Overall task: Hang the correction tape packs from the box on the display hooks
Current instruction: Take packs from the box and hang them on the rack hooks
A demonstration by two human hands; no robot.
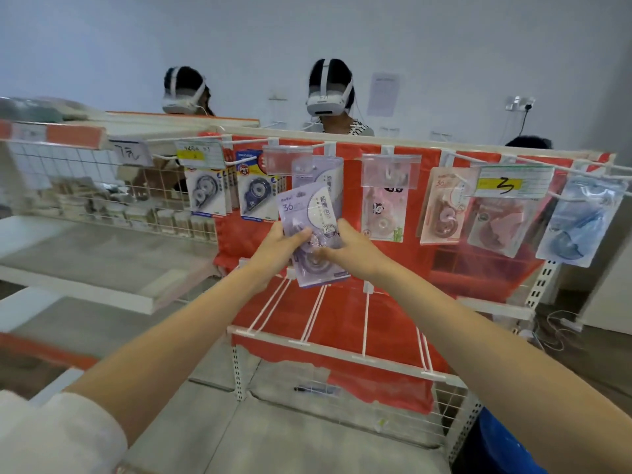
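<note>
Both my hands are raised in front of the red display rack. My left hand [285, 243] and my right hand [347, 249] both grip purple correction tape packs [309, 213], held tilted just below a hook. Another purple pack [321, 172] hangs on that hook [289, 158] behind a clear label holder. Blue-and-white packs [205, 193] hang to the left. Pink and blue packs [444, 206] hang on the hooks to the right. The box is not in view.
A lower row of bare white hooks [316, 309] sticks out toward me below my hands. White shelves [85, 268] and a wire basket [102, 193] are at left. Two people wearing headsets [328, 97] stand behind the rack.
</note>
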